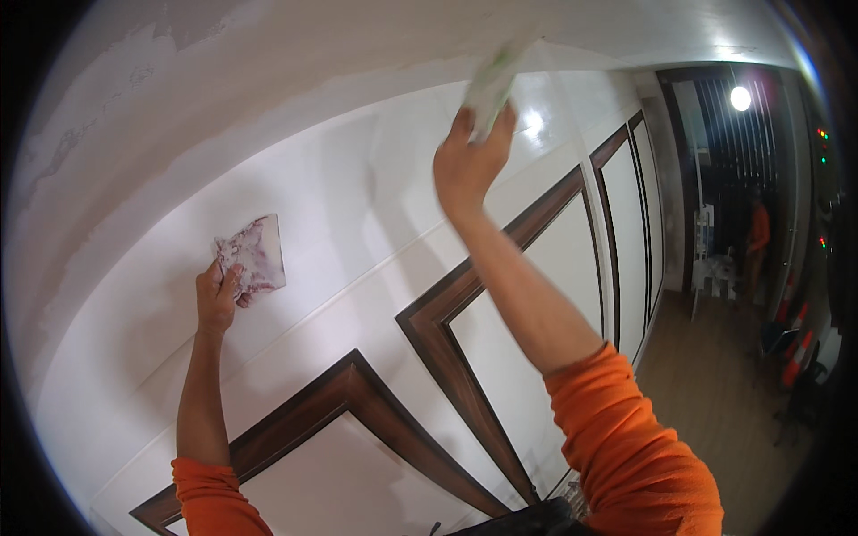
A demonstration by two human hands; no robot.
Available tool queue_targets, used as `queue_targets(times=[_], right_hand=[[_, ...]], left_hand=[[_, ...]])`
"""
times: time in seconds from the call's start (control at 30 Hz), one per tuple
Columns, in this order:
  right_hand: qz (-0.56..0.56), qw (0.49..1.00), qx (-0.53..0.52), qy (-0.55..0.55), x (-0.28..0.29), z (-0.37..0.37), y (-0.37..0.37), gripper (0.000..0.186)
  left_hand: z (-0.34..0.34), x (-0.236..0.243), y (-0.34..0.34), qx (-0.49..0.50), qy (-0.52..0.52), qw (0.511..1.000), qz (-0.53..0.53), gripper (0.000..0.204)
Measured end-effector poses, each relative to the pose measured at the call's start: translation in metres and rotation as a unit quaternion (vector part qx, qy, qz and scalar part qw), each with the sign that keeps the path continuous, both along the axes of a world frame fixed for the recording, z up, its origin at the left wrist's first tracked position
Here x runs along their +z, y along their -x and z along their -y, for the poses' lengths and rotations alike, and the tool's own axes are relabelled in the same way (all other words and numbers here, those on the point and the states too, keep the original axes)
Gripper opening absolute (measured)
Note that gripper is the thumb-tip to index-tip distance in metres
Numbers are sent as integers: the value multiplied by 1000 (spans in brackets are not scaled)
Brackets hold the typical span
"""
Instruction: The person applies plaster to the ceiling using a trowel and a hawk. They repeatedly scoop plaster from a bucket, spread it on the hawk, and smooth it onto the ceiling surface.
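My left hand (216,299) is closed on a flat, square-edged putty plate (264,252) smeared with whitish and purplish paste, held up in front of the white wall. Higher up, my right hand (474,170) grips a pale, flat scraper (493,85) with a green tint, blurred by motion. Its far end is at the ceiling (393,40), close to where it meets the wall; whether it touches I cannot tell. Patchy, uneven plaster (134,71) shows on the ceiling at the upper left.
Dark wooden frame mouldings (438,344) run along the wall (313,188) below my arms. Toward the right, a wooden floor (688,384) leads to a dark doorway with a lit lamp (740,98). Another person in orange (759,228) stands there, and orange-and-white cones (797,357) line the right side.
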State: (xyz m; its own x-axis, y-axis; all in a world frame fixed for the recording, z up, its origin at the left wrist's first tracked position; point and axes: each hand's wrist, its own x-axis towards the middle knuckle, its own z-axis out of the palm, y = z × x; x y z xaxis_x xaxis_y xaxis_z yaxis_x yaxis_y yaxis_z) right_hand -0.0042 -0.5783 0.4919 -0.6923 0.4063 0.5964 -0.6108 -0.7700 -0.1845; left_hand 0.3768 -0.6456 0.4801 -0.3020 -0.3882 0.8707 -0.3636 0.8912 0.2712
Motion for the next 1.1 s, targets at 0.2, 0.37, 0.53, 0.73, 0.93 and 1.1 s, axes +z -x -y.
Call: queue_targets(times=[0.2, 0.37, 0.53, 0.73, 0.93, 1.1], right_hand=[[-89, 995, -20, 36, 28, -22, -87, 77], [-128, 992, -7, -1, -39, -5, -37, 51], [76, 991, 110, -27, 10, -25, 96, 32], [17, 1000, -18, 16, 35, -30, -5, 50], [-123, 990, -69, 17, -12, -4, -69, 72], [-67, 982, -147, 96, 16, 1, -37, 75]], left_hand=[[1, 0, -6, 26, -15, 1000, 7, 21], [3, -2, -4, 12, -30, 999, -17, 20], [6, 2, -6, 2, -18, 1000, 10, 22], [5, 0, -7, -6, -36, 999, -6, 22], [2, -1, -1, -23, -15, 999, -22, 22], [6, -5, -17, 13, -3, 1000, -3, 22]])
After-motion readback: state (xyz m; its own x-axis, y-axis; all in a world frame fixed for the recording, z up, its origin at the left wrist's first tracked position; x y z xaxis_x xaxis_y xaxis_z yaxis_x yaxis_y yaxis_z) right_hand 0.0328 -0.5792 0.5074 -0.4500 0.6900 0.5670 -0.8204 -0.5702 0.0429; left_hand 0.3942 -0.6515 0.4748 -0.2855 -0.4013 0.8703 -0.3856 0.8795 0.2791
